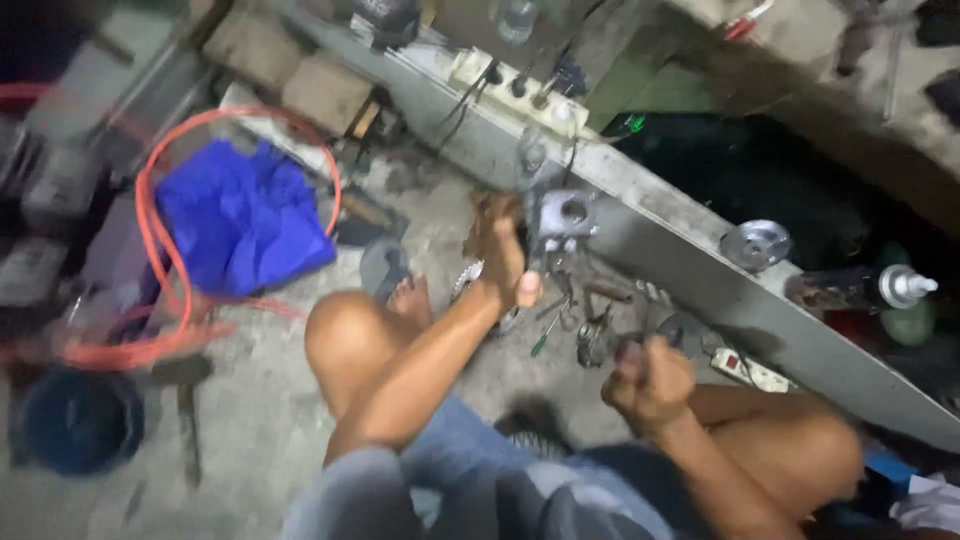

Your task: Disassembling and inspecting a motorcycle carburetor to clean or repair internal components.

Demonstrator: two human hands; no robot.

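My left hand (507, 258) is raised over the floor and grips a grey metal engine part (562, 215) with a round bore in its side. My right hand (648, 380) is closed into a fist near my right knee, around something small and dark that I cannot make out through the blur. Between the two hands, small tools and metal parts (590, 335) lie on the concrete floor, among them a green-handled screwdriver (543, 338). I am squatting, with both bare knees in view.
A long grey metal beam (690, 260) runs diagonally behind the hands, with a power strip (520, 88) on it. A blue cloth (243, 215) and an orange hose (160, 250) lie to the left, a dark bucket (80, 420) at lower left. A spray can (865, 288) and a round metal disc (755, 243) sit at right.
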